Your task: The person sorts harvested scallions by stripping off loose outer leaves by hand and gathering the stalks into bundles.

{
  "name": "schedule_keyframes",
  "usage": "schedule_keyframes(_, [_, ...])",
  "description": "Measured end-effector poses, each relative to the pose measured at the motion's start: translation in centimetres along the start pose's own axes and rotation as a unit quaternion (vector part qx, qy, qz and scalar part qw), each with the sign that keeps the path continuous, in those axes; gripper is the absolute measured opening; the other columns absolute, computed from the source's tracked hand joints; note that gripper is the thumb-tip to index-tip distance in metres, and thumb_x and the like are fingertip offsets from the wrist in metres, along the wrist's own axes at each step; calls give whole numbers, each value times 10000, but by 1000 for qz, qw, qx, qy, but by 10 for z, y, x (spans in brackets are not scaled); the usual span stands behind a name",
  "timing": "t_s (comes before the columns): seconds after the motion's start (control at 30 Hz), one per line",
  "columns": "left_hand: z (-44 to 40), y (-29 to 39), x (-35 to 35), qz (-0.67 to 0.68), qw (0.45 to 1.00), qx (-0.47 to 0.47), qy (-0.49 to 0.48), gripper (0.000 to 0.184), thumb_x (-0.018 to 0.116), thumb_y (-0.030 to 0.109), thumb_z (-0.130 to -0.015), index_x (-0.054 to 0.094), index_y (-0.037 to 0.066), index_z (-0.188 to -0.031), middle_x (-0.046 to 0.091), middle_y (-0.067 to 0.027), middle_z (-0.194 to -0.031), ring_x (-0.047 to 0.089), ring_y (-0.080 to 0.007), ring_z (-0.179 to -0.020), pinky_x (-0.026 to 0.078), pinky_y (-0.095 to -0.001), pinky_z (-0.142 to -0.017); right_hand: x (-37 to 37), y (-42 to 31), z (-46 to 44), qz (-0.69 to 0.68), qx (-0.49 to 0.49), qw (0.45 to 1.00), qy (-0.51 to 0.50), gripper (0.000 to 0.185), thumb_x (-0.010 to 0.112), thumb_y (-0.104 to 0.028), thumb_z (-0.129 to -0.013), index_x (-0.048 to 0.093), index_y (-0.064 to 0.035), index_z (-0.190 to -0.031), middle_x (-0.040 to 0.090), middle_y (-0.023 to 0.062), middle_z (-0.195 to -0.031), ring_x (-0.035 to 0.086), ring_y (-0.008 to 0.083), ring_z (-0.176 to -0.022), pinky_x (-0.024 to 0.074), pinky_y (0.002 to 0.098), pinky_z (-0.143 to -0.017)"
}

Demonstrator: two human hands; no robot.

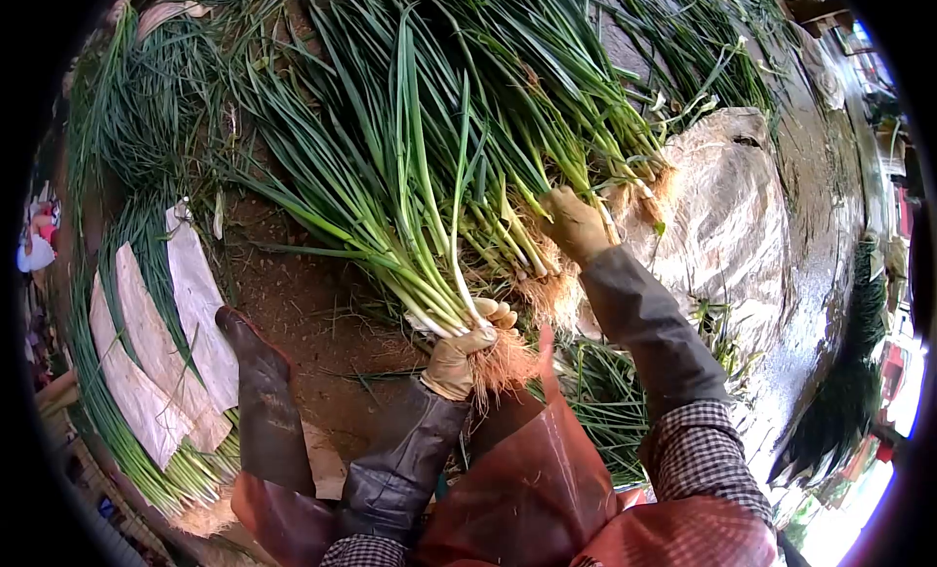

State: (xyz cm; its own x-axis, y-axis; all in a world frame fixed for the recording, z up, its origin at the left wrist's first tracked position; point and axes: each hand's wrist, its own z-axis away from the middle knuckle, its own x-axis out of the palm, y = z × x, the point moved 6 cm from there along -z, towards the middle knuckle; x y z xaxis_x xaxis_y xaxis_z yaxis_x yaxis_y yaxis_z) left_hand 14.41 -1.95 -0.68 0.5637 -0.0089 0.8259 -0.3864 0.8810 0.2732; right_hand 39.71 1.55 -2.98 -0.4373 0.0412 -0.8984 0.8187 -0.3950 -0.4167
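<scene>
My left hand (459, 357), in a tan glove, is closed around the root end of a bunch of green onions (405, 245). Their pale stems rise from the fist and long green leaves fan up and away, while a tuft of reddish-brown roots (508, 360) hangs out beside it. My gloved right hand (576, 225) reaches into the larger pile of green onions (508, 108), its fingers curled on stalks near their white ends. Part of those fingers is hidden by the stalks and the hand itself.
Left of my boot (264, 401), a bundle of green onions (176, 479) lies under pale strips (200, 284). A crumpled whitish sheet (727, 196) spreads at right beside wet ground. Loose leaves (595, 382) lie below my right forearm. Brown soil (283, 274) shows at centre left.
</scene>
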Motion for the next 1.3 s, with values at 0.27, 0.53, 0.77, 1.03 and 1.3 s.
schedule_keyframes(0.27, [-5, -3, -1, 10, 999, 27, 38, 422, 583, -110, -759, 557, -9, -1168, 588, -124, -1188, 534, -275, -1172, 452, -367, -995, -11, -60, 37, -453, 184, 837, -245, 142, 529, -159, -939, 555, -22, -913, 578, 86, -793, 544, 123, -682, 492, 258, -614])
schedule_keyframes(0.53, [-7, -17, 9, 51, 998, -26, 10, 313, 576, -65, -812, 553, 72, -1092, 582, -124, -1160, 613, -273, -1029, 537, -373, -892, -4, -31, 144, -635, 131, 721, -244, 152, 537, -169, -928, 543, -39, -849, 605, 77, -812, 565, 142, -684, 481, 275, -621])
schedule_keyframes(0.77, [9, -6, 17, 119, 992, -22, -43, 385, 602, -52, -818, 548, 78, -1176, 534, -136, -1261, 558, -304, -1126, 534, -441, -903, 10, 61, 305, 120, -127, 722, -669, 189, 570, -276, -871, 671, -126, -923, 674, 75, -924, 634, 227, -885, 477, 381, -852])
schedule_keyframes(1.03, [12, -27, 4, 156, 985, -72, -4, 401, 580, -48, -824, 526, 66, -1204, 558, -141, -1230, 591, -294, -1066, 525, -426, -916, 47, -84, 42, -607, 224, 731, -216, 350, 484, -347, -957, 554, -5, -988, 535, 39, -731, 428, 71, -538, 424, 221, -504])
schedule_keyframes(1.3, [7, -23, -8, 139, 989, -40, 19, 436, 628, -55, -794, 533, 74, -1200, 591, -165, -1163, 617, -286, -1013, 529, -409, -908, 5, -2, 177, -581, 277, 731, -228, 303, 526, -295, -895, 551, -81, -682, 475, -10, -569, 433, 64, -485, 384, 223, -485])
